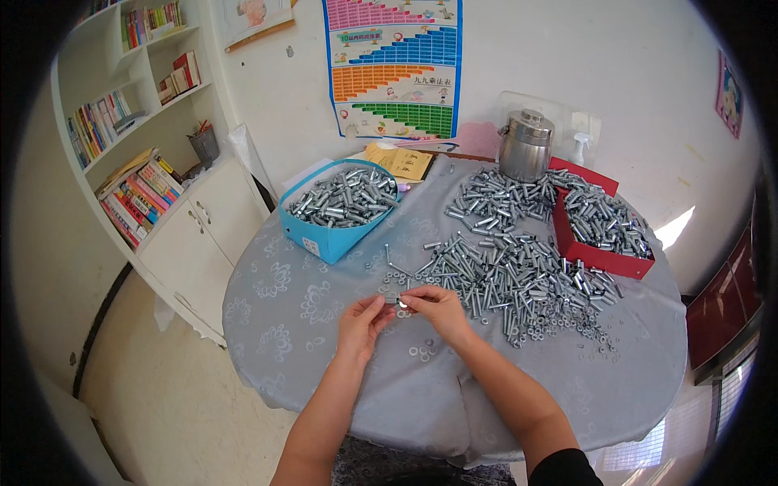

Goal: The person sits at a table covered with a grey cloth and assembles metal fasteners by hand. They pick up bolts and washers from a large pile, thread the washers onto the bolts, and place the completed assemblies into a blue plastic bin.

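Over the near middle of the table, my two hands meet at the fingertips. My left hand (362, 326) is closed, its thumb and fingers pinching a short silver anchor bolt (391, 300) that lies roughly level. At the bolt's right end, my right hand (439, 313) pinches a small shiny piece that looks like a washer (403, 304); fingers partly cover it. Just beyond and below the fingers lie loose washers (421, 352) and nuts. A big heap of loose bolts and metal sleeves (502, 275) spreads to the right of my right hand.
A light-blue bin (336, 241) full of assembled anchor bolts stands at the back left. Red box parts (608, 263) hold more metal pieces at the right. A steel canister (525, 150) and a spray bottle (581, 148) are at the back. A bookshelf (146, 121) stands left of the table.
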`<move>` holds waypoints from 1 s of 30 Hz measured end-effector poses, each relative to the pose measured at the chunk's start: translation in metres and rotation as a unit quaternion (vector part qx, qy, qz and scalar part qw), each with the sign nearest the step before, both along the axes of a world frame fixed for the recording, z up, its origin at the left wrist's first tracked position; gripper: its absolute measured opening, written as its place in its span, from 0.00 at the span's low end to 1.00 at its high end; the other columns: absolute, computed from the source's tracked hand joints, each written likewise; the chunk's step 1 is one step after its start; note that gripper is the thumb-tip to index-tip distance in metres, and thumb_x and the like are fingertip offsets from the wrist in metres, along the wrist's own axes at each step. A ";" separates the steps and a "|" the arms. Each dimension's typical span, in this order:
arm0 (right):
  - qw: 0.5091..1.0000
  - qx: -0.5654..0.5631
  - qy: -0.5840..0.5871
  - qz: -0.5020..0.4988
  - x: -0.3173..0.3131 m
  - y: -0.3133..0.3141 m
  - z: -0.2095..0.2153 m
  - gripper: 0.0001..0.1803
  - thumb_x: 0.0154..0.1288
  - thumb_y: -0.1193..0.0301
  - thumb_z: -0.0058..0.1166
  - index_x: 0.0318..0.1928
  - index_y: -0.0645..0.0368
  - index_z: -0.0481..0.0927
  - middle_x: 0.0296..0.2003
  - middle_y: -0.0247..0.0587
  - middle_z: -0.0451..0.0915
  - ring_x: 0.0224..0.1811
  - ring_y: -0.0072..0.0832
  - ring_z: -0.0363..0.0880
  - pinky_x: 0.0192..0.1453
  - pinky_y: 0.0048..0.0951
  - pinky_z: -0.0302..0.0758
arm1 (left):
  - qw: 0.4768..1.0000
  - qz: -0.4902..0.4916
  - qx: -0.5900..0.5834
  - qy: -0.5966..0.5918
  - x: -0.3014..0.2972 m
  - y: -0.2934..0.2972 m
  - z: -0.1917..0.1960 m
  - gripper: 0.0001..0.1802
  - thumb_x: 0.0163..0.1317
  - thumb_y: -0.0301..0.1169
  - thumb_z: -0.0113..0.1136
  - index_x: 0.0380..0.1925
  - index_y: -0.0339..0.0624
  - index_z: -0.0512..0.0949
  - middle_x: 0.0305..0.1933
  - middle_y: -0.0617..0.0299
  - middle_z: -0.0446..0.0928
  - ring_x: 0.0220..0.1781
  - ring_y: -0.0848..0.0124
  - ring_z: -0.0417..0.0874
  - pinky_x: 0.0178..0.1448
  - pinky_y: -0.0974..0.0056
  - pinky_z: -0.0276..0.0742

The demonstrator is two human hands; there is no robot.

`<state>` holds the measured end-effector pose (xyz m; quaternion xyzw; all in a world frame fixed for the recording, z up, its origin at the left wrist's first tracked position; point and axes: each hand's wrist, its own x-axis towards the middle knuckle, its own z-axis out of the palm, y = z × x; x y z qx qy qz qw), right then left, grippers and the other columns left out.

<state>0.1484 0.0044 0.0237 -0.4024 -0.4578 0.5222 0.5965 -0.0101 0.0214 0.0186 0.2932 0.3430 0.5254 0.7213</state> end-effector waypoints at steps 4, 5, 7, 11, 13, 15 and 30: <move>0.994 0.057 -0.060 -0.065 -0.002 0.000 0.002 0.08 0.58 0.71 0.55 0.35 0.63 0.81 0.28 0.37 0.79 0.28 0.19 0.75 0.33 0.18 0.71 | 0.997 -0.062 -0.033 -0.019 0.000 -0.002 0.005 0.11 0.58 0.30 0.56 0.36 0.33 0.71 0.36 0.51 0.76 0.34 0.69 0.79 0.38 0.71 0.79; 0.991 0.066 -0.092 -0.067 -0.001 0.000 0.001 0.09 0.59 0.71 0.53 0.36 0.63 0.81 0.29 0.38 0.78 0.29 0.19 0.75 0.34 0.18 0.71 | 0.996 -0.076 -0.036 -0.018 0.000 -0.003 0.006 0.11 0.58 0.30 0.55 0.36 0.33 0.71 0.37 0.51 0.77 0.34 0.69 0.79 0.38 0.71 0.79; 0.982 0.084 -0.155 -0.072 0.002 0.001 0.001 0.10 0.61 0.70 0.51 0.37 0.64 0.80 0.32 0.39 0.78 0.30 0.20 0.75 0.35 0.19 0.72 | 0.993 -0.107 -0.037 -0.015 0.001 -0.002 0.004 0.11 0.59 0.31 0.55 0.36 0.33 0.71 0.37 0.51 0.77 0.33 0.69 0.79 0.38 0.71 0.79; 0.970 0.110 -0.197 -0.094 0.003 0.001 0.006 0.11 0.61 0.68 0.50 0.34 0.64 0.81 0.29 0.40 0.78 0.30 0.23 0.74 0.34 0.22 0.70 | 0.993 -0.107 -0.033 -0.028 0.001 -0.004 0.000 0.11 0.59 0.31 0.54 0.37 0.34 0.71 0.37 0.51 0.77 0.32 0.70 0.79 0.37 0.71 0.79; 0.958 0.120 -0.217 -0.143 0.013 0.004 0.013 0.11 0.60 0.68 0.51 0.32 0.63 0.81 0.28 0.41 0.78 0.29 0.27 0.74 0.35 0.23 0.70 | 0.995 -0.093 -0.027 -0.030 0.000 -0.003 0.001 0.10 0.59 0.31 0.54 0.36 0.34 0.71 0.36 0.52 0.77 0.31 0.70 0.79 0.36 0.71 0.80; 0.902 0.116 -0.354 -0.216 0.027 0.001 0.025 0.10 0.56 0.68 0.54 0.29 0.63 0.81 0.27 0.42 0.77 0.29 0.32 0.74 0.35 0.27 0.70 | 0.996 -0.082 -0.021 -0.033 -0.001 -0.002 0.000 0.10 0.59 0.31 0.55 0.36 0.35 0.71 0.36 0.52 0.77 0.31 0.71 0.79 0.36 0.70 0.80; 0.659 0.110 -0.702 -0.245 0.035 0.007 -0.009 0.06 0.43 0.67 0.59 0.23 0.53 0.80 0.27 0.37 0.75 0.37 0.34 0.71 0.40 0.35 0.65 | 0.998 -0.055 0.003 -0.002 0.000 -0.003 0.005 0.08 0.58 0.30 0.56 0.32 0.37 0.72 0.34 0.53 0.77 0.29 0.73 0.78 0.34 0.69 0.80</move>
